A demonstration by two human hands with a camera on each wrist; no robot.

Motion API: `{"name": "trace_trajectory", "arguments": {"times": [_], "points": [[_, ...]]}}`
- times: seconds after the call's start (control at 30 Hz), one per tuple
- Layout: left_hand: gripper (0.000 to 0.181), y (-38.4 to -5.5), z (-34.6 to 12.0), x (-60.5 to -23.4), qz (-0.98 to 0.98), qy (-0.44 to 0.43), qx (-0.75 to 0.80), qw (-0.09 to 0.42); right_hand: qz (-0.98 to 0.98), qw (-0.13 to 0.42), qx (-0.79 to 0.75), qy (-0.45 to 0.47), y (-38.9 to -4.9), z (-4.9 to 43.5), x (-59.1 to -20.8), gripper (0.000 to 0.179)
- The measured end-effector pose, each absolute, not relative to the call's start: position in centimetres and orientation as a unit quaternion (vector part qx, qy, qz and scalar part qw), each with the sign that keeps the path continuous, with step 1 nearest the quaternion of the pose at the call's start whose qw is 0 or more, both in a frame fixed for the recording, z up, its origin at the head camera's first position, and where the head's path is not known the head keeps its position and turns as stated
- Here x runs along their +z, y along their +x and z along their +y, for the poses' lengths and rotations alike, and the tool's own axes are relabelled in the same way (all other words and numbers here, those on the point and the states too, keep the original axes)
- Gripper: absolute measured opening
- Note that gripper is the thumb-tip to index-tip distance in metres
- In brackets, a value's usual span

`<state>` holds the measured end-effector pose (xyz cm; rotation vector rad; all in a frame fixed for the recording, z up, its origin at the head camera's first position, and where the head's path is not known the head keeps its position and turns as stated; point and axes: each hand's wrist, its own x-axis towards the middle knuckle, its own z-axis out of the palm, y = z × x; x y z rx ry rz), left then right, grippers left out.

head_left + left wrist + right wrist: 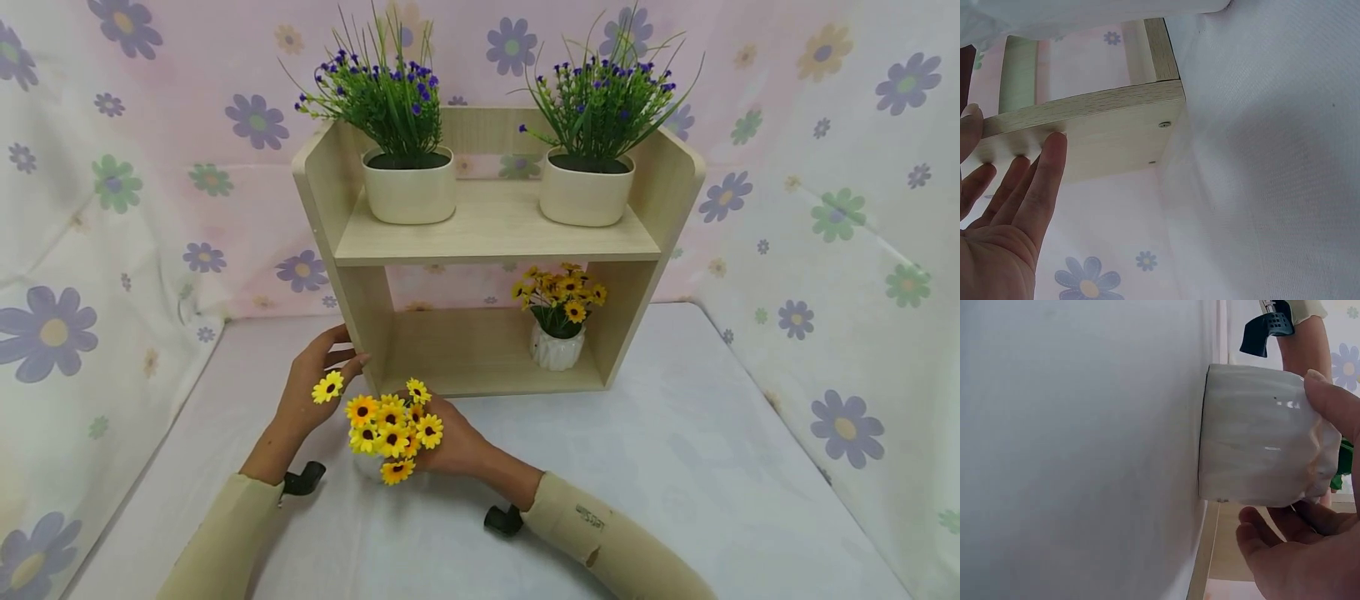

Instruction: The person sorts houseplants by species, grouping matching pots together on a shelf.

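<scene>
My right hand grips a white ribbed flower pot of yellow flowers, thumb on one side and fingers on the other. The pot's base is at or just above the white cloth, in front of the shelf's left corner. At the left, my left hand holds the side panel of the wooden shelf, its fingers against the outer face and the thumb at the front edge. One yellow bloom overlaps that hand in the head view.
On the lower board stands another white pot with yellow flowers, at the right. Two cream planters with purple flowers and grass are on the upper board. Flower-printed cloth hangs behind and at both sides of the table.
</scene>
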<state>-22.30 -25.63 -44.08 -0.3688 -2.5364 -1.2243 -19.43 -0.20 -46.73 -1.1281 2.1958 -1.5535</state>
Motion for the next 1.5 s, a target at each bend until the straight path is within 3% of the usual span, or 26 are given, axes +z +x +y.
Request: {"name": "trace_trajectory", "arguments": {"times": [0.77,1.17,1.5], "points": [[0.061,-22.3,-25.6,-44.2,-0.882,-0.126,-0.430,0.148,0.725,0.122,-0.573,-0.363,-19.0,-0.8,-47.1,0.074],[0.062,-22.2,-25.7,-44.1,-0.881,-0.125,-0.434,0.142,0.727,0.100,-0.566,-0.374,-19.1,-0.7,-47.1,0.075],[0.061,-22.2,-25.6,-44.0,-0.884,-0.124,-0.426,0.149,0.742,0.108,-0.574,-0.330,-19.3,0.0,-46.0,0.075]]}}
